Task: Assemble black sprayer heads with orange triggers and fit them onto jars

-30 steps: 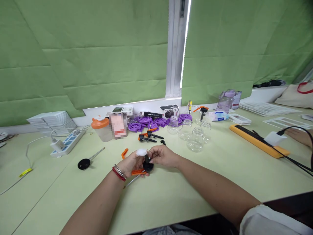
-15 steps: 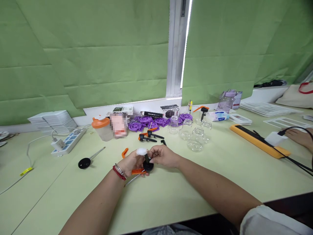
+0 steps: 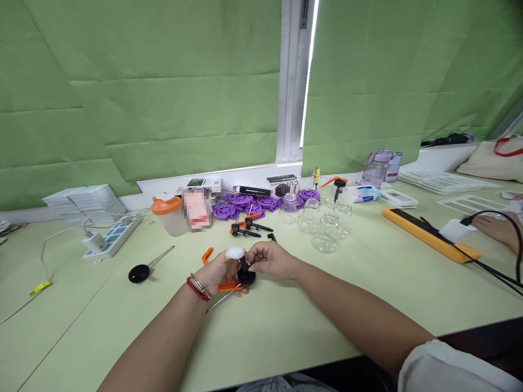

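black pump head point(image 3: 246, 276) pinched between both hands' fingers point(image 3: 252, 266).

Jars point(image 3: 322, 226) behind hands; power strip point(image 3: 107, 239) far left.

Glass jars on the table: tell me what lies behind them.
Behind the glass jars lie purple discs, small boxes against the sill and a black-topped tool with an orange handle. The glass blurs whatever sits directly behind it.
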`<action>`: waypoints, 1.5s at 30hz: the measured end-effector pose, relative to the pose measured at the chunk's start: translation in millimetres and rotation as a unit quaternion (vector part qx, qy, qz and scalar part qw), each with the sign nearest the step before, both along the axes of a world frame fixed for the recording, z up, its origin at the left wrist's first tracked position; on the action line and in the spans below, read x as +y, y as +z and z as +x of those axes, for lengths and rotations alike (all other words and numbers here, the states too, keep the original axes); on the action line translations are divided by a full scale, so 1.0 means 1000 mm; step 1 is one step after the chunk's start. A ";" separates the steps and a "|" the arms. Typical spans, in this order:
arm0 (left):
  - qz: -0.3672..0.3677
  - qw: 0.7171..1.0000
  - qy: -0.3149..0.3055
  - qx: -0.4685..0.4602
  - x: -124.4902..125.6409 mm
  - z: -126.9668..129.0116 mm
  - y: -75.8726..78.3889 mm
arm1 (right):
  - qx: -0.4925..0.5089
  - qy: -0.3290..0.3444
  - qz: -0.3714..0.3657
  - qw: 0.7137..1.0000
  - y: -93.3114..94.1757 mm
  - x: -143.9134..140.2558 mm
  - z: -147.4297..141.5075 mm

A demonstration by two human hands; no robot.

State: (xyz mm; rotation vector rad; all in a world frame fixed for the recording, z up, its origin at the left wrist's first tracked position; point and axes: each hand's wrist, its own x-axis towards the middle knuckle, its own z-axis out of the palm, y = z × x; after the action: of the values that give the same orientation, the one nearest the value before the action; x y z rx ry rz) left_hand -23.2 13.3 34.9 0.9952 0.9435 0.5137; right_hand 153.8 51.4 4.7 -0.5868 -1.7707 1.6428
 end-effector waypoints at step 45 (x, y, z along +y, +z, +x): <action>0.264 0.537 0.464 0.653 0.037 -0.103 -0.015 | -0.504 -0.119 0.446 0.730 0.021 0.054 -0.104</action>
State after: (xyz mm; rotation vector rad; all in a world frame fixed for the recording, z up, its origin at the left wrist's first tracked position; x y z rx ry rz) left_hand -125.9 50.3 20.1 1.3329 2.9303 0.9751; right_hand 49.5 105.5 26.1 -1.2504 -2.7299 0.0154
